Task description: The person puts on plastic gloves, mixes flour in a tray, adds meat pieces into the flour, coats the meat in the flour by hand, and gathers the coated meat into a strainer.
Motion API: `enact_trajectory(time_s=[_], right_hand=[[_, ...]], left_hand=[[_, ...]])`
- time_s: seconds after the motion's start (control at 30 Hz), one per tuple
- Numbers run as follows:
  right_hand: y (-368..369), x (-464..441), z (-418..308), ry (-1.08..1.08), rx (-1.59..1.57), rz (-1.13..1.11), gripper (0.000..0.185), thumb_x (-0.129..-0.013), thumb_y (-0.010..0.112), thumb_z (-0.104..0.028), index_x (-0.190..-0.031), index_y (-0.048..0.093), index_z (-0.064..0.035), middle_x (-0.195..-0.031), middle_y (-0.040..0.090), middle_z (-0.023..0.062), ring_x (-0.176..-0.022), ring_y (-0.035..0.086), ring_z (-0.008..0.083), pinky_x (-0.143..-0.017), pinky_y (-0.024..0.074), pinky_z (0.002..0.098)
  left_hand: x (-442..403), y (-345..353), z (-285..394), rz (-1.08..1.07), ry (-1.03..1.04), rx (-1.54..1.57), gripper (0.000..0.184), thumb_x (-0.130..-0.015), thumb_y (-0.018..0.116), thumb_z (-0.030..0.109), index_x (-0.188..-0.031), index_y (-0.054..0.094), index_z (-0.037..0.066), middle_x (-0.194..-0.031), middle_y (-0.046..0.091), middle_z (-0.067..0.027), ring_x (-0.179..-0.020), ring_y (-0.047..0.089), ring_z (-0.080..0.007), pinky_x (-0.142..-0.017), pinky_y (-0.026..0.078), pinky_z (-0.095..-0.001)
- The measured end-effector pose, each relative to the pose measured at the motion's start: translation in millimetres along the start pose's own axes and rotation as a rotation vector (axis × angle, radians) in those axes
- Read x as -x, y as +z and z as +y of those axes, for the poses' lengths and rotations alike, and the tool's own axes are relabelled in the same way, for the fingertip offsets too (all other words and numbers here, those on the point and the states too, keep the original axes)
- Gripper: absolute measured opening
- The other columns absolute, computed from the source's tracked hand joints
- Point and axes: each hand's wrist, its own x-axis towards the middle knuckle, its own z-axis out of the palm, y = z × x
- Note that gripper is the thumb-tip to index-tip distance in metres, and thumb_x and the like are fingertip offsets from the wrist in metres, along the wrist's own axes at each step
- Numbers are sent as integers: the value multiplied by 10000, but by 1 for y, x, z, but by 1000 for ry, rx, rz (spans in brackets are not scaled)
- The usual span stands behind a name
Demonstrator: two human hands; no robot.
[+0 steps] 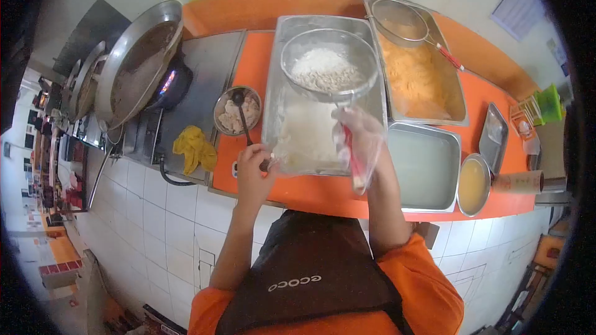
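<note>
Orange counter (pixel 298 190) runs in front of both hands. Metal tray (pixel 272 87) stands on it, mostly beyond and between the hands. Sieve (pixel 366 56) with white flour (pixel 323 64) lies over the tray's far half, ahead of the right hand (pixel 362 133), which wears clear plastic and grasps its red handle (pixel 355 164). Bowl (pixel 216 115) of pale chunks: beyond left hand (pixel 253 164), fingers bent; cannot tell whether gripping. Dark spoon (pixel 243 118) slants from bowl toward that hand.

Yellow cloth (pixel 194 147), crumpled, near right corner of stove (pixel 208 62). Large wok (pixel 162 13), above stove. Narrow metal tray (pixel 494 139), toward table's (pixel 479 100) right edge.
</note>
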Motion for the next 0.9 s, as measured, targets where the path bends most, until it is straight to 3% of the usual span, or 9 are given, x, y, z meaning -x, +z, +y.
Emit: enact_trajectory(time_s=[0.03,0.13,0.27,0.33,0.4,0.43,0.53,0.67,0.9], right_hand=[[9,12,-1,19,-115,-7,167,-957,609,-251,-963,608,-85,-614,508,4,-415,424,98,-355,348,257],[-9,-43,37,-38,-1,2,176,-985,556,-247,-1004,624,-87,-699,541,15,-486,484,113,-394,375,292],[-9,-8,33,-79,34,-31,210,-997,503,-283,-935,601,-107,-698,544,17,-541,505,122,-451,420,298],[-15,-26,43,-110,122,22,141,-954,587,-239,-963,587,-99,-647,531,1,-440,457,93,-389,355,234],[-16,-25,16,74,38,15,140,-963,567,-233,-968,585,-94,-652,535,4,-461,471,91,-392,358,235],[-11,-14,15,-26,-63,29,132,-974,552,-234,-979,580,-105,-655,527,-8,-496,468,84,-406,356,242],[-17,-26,33,-111,246,44,184,-979,509,-234,-1032,617,-96,-694,569,29,-573,542,110,-465,436,273],[-17,-11,10,1,3,14,191,-987,543,-235,-1128,584,-114,-667,527,-1,-509,487,98,-405,375,248],[-9,-13,1,72,-60,-20,157,-992,565,-257,-1022,608,-110,-651,523,-10,-475,458,95,-378,355,269]], left_hand=[[-1,-1,-2,5,-16,-2,209,-756,777,104,-892,651,8,-1135,609,-120,-1062,550,-324,-880,468,-396],[10,2,-3,-26,-41,3,218,-757,780,109,-899,651,7,-1137,608,-125,-1066,551,-327,-880,469,-400],[-2,3,-10,16,-11,16,214,-764,779,113,-900,653,6,-1136,606,-133,-1068,551,-329,-873,473,-401],[6,6,-9,-7,-29,24,199,-771,777,117,-887,655,11,-1138,610,-136,-1076,554,-331,-891,464,-408],[-3,8,-4,-13,-28,30,175,-780,773,123,-864,659,21,-1144,619,-138,-1087,561,-333,-927,446,-422],[-13,8,-1,0,-36,53,176,-780,774,122,-862,658,18,-1144,618,-141,-1088,561,-335,-926,447,-422],[-4,6,2,-14,-77,75,178,-781,778,121,-857,657,15,-1141,617,-145,-1094,560,-337,-926,450,-420],[-12,7,-2,-16,-70,80,191,-780,780,121,-864,654,3,-1144,607,-144,-1087,554,-336,-906,463,-404],[-13,2,2,-15,-73,68,193,-771,776,124,-877,661,11,-1139,605,-143,-1065,555,-346,-925,452,-419]])
